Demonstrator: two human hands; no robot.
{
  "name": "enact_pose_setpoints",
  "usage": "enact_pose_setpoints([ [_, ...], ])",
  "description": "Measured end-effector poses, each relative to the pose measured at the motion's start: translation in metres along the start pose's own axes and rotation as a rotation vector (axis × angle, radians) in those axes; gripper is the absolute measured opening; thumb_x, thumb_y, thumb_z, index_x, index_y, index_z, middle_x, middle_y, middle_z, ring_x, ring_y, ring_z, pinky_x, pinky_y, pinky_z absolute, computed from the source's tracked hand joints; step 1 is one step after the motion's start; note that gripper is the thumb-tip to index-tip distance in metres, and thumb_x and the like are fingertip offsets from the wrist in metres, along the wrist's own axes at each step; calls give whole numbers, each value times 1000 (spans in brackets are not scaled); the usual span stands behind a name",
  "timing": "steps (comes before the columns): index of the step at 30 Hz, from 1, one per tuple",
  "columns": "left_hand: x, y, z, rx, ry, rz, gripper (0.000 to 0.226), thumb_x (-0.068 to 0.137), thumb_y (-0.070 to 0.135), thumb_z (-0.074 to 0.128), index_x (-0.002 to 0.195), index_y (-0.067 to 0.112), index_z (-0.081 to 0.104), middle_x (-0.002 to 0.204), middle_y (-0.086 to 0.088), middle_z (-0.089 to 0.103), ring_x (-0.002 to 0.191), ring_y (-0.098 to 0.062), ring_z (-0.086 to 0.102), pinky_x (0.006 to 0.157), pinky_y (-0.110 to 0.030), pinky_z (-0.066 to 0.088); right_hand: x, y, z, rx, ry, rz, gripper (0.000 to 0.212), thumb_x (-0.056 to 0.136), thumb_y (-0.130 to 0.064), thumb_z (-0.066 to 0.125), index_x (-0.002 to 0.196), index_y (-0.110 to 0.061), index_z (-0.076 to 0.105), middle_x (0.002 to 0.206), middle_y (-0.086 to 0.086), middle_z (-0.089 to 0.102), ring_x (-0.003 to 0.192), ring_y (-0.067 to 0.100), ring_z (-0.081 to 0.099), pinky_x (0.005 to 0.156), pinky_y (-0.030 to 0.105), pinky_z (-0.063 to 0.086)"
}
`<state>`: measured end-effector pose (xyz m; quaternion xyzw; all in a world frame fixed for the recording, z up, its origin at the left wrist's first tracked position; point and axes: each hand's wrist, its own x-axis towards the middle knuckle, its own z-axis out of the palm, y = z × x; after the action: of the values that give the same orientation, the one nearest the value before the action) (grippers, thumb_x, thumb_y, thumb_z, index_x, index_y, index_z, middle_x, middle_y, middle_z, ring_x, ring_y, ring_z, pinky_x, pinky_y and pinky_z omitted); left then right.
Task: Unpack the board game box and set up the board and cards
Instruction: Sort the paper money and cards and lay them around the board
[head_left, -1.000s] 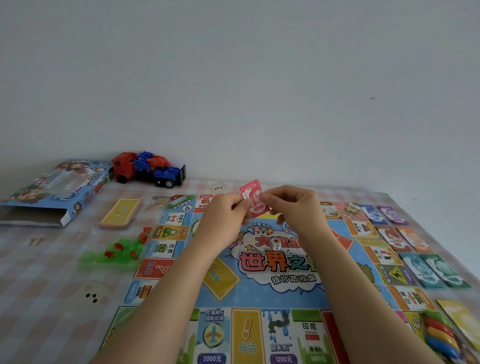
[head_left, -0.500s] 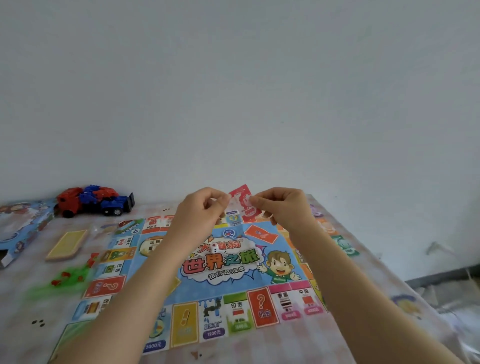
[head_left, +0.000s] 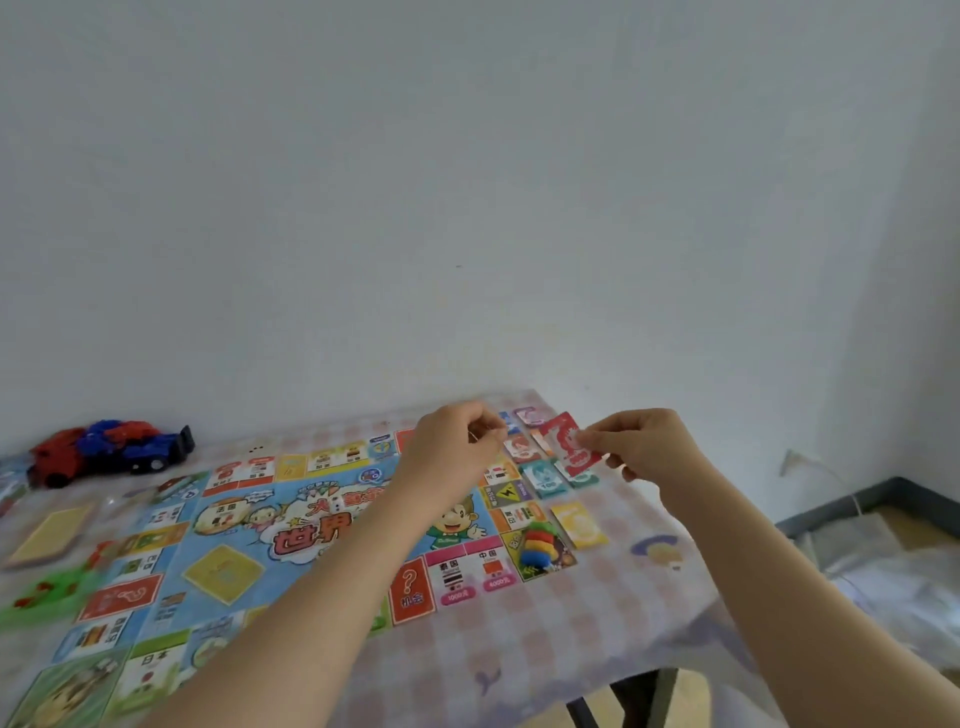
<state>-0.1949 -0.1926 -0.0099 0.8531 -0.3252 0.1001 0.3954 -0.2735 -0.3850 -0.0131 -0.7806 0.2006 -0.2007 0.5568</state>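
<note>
The colourful game board (head_left: 291, 525) lies unfolded on the checked tablecloth. My right hand (head_left: 644, 447) pinches a stack of red cards (head_left: 569, 444) above the board's far right corner. My left hand (head_left: 457, 441) hovers beside it with thumb and fingers pinched together; whether it holds anything I cannot tell. Several card piles (head_left: 540, 480) lie along the right side of the board, with a yellow pile (head_left: 579, 525) nearest. Coloured pawns (head_left: 537, 543) sit on the board's right corner.
A red and blue toy truck (head_left: 111, 449) stands by the wall at the left. A yellow card pile (head_left: 49, 530) and green plastic pieces (head_left: 47, 592) lie left of the board. The table's right edge (head_left: 691, 587) drops to the floor, where plastic wrapping (head_left: 893, 582) lies.
My hands have separated; the red cards now sit in my right hand alone, moved right over the card piles. The view has swung to the right.
</note>
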Motion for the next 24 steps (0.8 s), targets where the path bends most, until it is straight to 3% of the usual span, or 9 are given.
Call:
enact_pose_setpoints([
  [5,0,18,33,162,-105,89,14,92,21,56,100,21,68,90,11,62,83,-6,58,79,-27,51,1,36,-26,-141,61,102,11,70,-17,82,65,-11,73,58,2,66,54,15,53,46,23,44],
  [10,-1,21,58,229,-196,109,24,94,19,47,107,21,67,106,5,64,91,-11,60,84,-36,52,5,60,-26,-325,88,166,13,69,-21,81,60,-19,71,63,3,70,59,18,61,63,32,55],
  [14,-1,19,73,267,-262,110,30,96,20,43,120,20,62,122,2,60,109,-12,56,94,-33,47,8,62,-25,-384,101,182,8,72,-19,75,65,-19,72,72,4,71,70,22,67,63,29,56],
  [19,-1,21,86,335,-345,137,34,98,20,42,129,19,55,133,1,53,122,-15,47,100,-30,40,10,62,-21,-402,111,184,5,73,-17,71,74,-12,75,73,6,71,68,21,65,53,24,50],
  [24,-1,21,97,395,-412,171,37,96,18,41,131,20,54,136,0,50,127,-16,43,103,-33,39,13,69,-16,-432,124,180,11,69,-11,67,76,-5,74,73,10,72,70,26,69,57,33,57],
])
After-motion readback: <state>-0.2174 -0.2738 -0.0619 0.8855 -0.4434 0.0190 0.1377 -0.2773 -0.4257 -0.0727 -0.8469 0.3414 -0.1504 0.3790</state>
